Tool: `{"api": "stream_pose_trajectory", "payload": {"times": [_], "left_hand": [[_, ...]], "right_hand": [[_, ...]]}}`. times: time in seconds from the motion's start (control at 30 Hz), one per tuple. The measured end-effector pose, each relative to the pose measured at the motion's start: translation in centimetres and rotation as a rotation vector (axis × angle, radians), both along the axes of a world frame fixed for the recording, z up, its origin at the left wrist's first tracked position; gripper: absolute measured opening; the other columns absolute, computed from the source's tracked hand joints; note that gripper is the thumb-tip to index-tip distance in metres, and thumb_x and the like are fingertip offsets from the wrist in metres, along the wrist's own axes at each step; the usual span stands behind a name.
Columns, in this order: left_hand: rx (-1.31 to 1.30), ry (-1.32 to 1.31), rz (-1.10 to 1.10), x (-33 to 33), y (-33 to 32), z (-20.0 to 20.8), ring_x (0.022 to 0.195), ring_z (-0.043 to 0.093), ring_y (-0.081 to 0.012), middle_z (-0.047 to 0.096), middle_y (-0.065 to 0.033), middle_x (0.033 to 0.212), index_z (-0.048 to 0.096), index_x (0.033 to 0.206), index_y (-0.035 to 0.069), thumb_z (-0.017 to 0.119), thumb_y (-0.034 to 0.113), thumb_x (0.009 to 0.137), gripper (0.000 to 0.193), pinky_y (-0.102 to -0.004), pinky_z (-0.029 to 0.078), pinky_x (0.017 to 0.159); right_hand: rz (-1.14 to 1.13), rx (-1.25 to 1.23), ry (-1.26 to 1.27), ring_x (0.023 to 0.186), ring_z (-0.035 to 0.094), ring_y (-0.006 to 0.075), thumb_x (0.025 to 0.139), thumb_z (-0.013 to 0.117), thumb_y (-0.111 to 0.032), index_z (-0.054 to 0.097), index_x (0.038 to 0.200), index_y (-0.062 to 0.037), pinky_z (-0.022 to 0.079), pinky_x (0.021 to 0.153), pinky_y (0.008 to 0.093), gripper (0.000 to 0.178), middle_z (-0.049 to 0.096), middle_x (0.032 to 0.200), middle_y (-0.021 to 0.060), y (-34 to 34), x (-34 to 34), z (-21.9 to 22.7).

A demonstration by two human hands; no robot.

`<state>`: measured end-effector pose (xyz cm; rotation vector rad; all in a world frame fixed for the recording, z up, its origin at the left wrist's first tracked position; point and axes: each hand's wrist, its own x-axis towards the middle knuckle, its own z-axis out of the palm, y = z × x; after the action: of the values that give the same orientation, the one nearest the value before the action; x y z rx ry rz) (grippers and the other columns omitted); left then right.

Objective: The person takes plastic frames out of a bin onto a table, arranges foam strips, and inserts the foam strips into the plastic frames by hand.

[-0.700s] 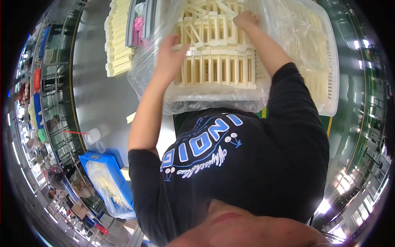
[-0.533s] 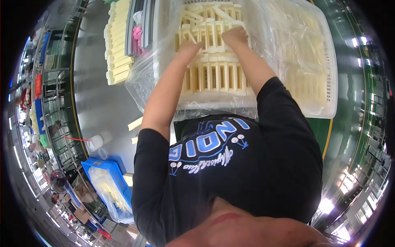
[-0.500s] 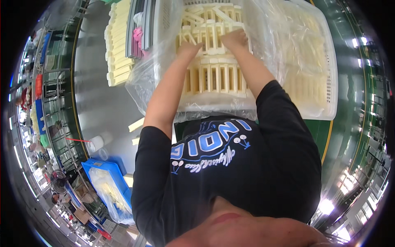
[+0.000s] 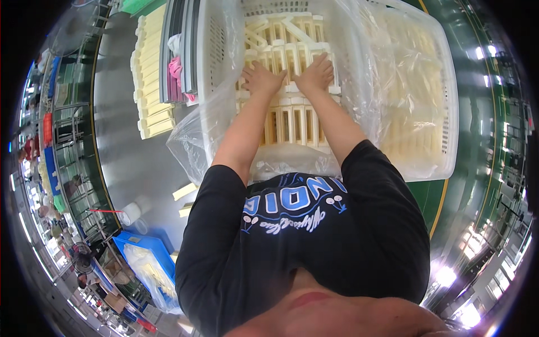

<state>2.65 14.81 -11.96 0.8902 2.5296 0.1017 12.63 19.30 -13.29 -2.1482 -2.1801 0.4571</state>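
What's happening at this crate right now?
A person has both bare hands, the left hand and the right hand, spread side by side on a row of cream-coloured pieces in a white crate lined with clear plastic. Neither hand visibly grips a piece. Farther back, some pieces lie slanted. To the right stands another white crate, its pale contents under clear plastic.

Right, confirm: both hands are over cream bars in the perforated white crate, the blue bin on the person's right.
No: the head view shows the blue bin on the person's left. The left hand and right hand are over cream bars in the perforated white crate.
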Motion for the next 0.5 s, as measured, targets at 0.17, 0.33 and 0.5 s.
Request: {"api": "stream_pose_trajectory", "payload": {"times": [0.17,0.33,0.5], "left_hand": [[0.122,-0.073,0.053,-2.6,0.0,0.0,0.122,0.017,-0.0405,0.015,-0.0311,0.131,0.010,0.129,-0.007,0.058,0.059,0.063,0.105,-0.0489,0.018,0.098],[0.018,0.012,0.049,-3.1,-0.5,-2.4,0.121,0.020,-0.0398,0.018,-0.0320,0.129,0.007,0.129,-0.008,0.063,0.057,0.059,0.110,-0.0478,0.019,0.098],[0.107,-0.045,0.053,-4.0,-0.9,-1.5,0.117,0.027,-0.0397,0.025,-0.0308,0.126,0.010,0.128,-0.007,0.069,0.049,0.056,0.109,-0.0444,0.025,0.096]], "right_hand": [[-0.033,-0.071,0.071,0.111,0.031,0.0336,0.059,0.073,-0.035,0.004,0.131,0.0021,0.025,0.094,0.0416,0.106,0.033,0.120,0.0207,0.8,-0.1,0.2],[0.007,-0.128,0.048,0.107,0.035,0.0341,0.059,0.072,-0.035,0.004,0.131,0.0008,0.030,0.090,0.0413,0.106,0.033,0.120,0.0224,0.4,-0.5,0.8],[0.107,-0.148,0.059,0.103,0.043,0.0334,0.055,0.074,-0.040,0.003,0.132,-0.0004,0.037,0.087,0.0392,0.111,0.037,0.117,0.0228,2.1,0.2,0.1]]}}
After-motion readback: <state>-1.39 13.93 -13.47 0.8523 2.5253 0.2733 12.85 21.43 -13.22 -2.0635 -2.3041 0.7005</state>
